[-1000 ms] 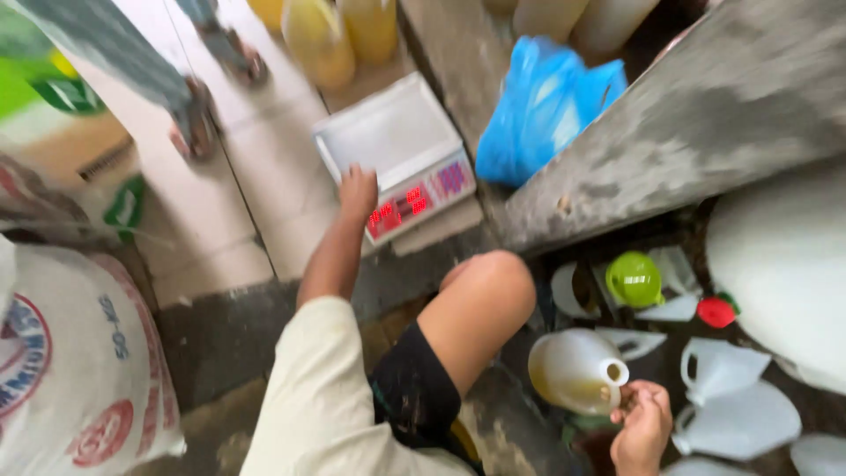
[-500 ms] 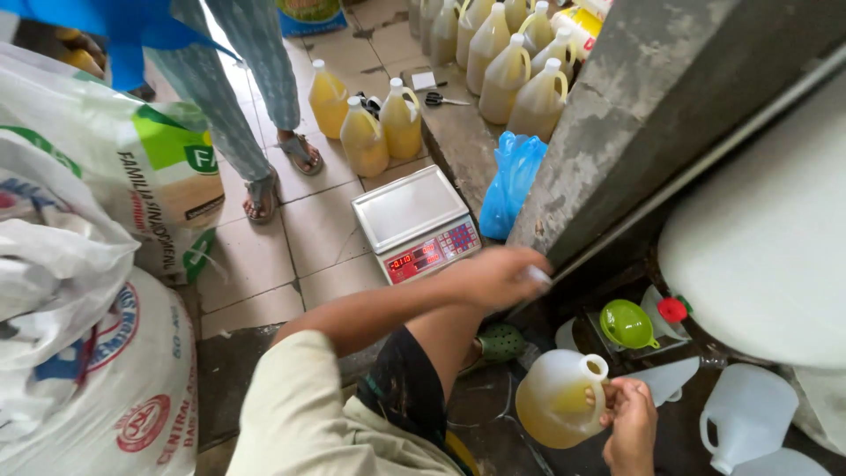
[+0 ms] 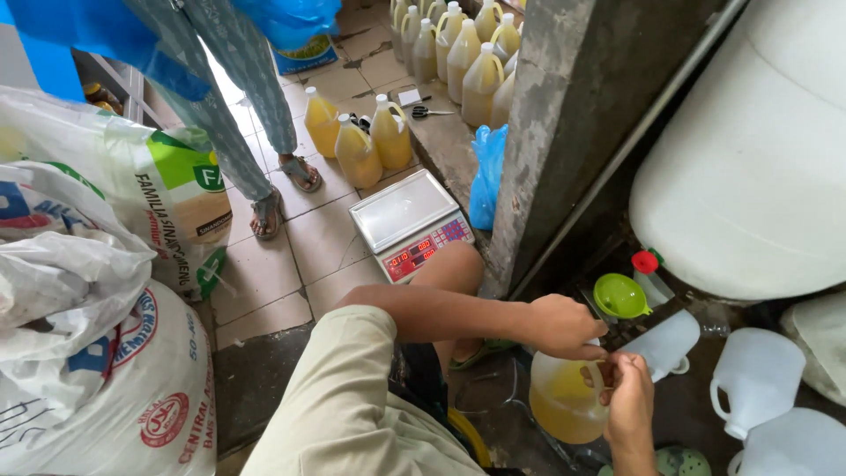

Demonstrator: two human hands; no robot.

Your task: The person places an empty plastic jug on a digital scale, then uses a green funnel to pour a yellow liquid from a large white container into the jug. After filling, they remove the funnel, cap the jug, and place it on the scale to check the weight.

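- Jug [image 3: 564,401]: neck and cap hidden behind both hands; base lost in dark floor shadow.
- Left hand [image 3: 564,326]: fingertips hidden at the jug's neck; grip cannot be told.
- Right hand [image 3: 630,397]: wrist cut by bottom edge; what the fingers pinch is too small to tell.
- Tank [image 3: 749,167]: top and right side cut by the edges.
- Standing person [image 3: 229,106]: only legs and sandals show, the rest cut by top edge.
- Scale [image 3: 410,220]: display digits too small to tell.
- Empty jugs [image 3: 758,379]: lowest one cut by bottom edge.
- Sacks [image 3: 88,335]: cut by left edge.
- Green lid [image 3: 679,463]: partly cut by bottom edge.
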